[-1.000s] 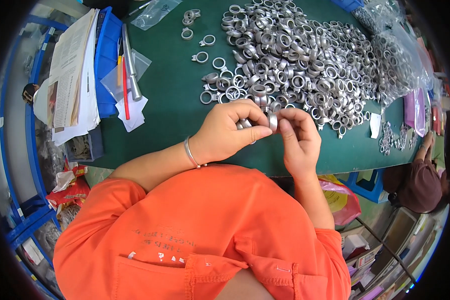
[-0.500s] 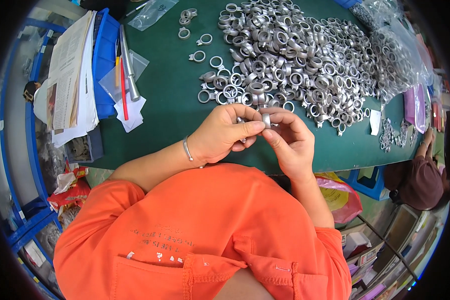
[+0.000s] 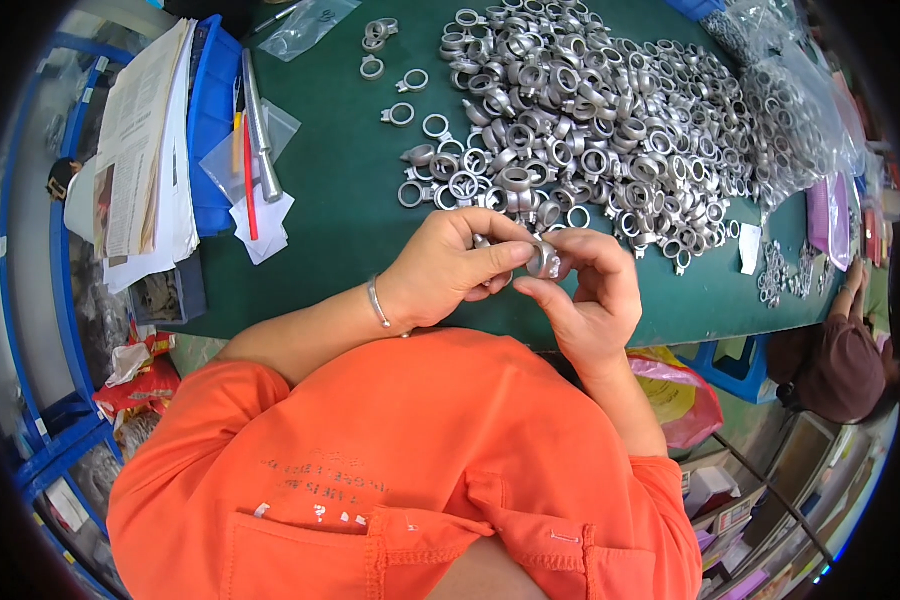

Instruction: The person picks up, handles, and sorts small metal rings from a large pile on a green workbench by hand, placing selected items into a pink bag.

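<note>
A silver-grey metal ring [image 3: 544, 262] with a small knobbed part on its side is held up between my two hands, over the near edge of the green table. My left hand [image 3: 460, 262] is closed, its thumb and forefinger pinching the ring's left side. Another bit of grey metal shows among its curled fingers, mostly hidden. The fingers of my right hand [image 3: 602, 295] curl against the ring's right side, while the thumb sits a little below it. Just beyond my hands spreads a large heap of similar metal rings [image 3: 580, 110].
A blue tray [image 3: 208, 130] with papers [image 3: 135, 150] stands left. Beside it lie a tapered metal rod [image 3: 260, 130] and a red pen [image 3: 249, 185]. Bagged rings [image 3: 790, 120] and a white slip [image 3: 750, 246] lie right. Another person [image 3: 840, 365] sits at far right.
The ring between my hands has turned, so its opening and knobbed side now show. My right hand has shifted slightly right, and its thumb has come away from the ring.
</note>
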A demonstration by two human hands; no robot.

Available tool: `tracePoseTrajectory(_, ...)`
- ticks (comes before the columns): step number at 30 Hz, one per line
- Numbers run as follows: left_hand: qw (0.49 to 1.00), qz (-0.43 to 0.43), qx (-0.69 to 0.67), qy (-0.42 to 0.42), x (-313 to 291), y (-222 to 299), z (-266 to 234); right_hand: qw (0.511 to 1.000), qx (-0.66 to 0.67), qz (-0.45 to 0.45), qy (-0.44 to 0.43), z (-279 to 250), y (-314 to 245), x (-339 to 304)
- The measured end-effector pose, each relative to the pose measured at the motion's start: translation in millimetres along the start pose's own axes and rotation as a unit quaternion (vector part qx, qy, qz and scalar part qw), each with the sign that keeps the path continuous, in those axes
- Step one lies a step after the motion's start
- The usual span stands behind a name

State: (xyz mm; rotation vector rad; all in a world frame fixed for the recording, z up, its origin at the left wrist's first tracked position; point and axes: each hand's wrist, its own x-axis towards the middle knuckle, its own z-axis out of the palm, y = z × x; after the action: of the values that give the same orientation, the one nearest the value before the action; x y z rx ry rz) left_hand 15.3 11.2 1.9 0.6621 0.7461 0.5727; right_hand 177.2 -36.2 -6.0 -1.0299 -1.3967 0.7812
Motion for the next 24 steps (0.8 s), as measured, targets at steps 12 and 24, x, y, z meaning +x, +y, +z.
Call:
tracePoseTrajectory(12, 0.979, -0.011, -0.180, -0.092, -7.2, -3.5, -21.3, 0.941, -0.319, -0.090, -0.071, 5.6, 21.2, 53.8)
tracePoseTrajectory(24, 0.997, 0.052, 0.027, 0.050, -8.5, 9.8, -7.7, 0.981, -0.151, -0.072, -0.097, 2.7, 4.6, 25.1)
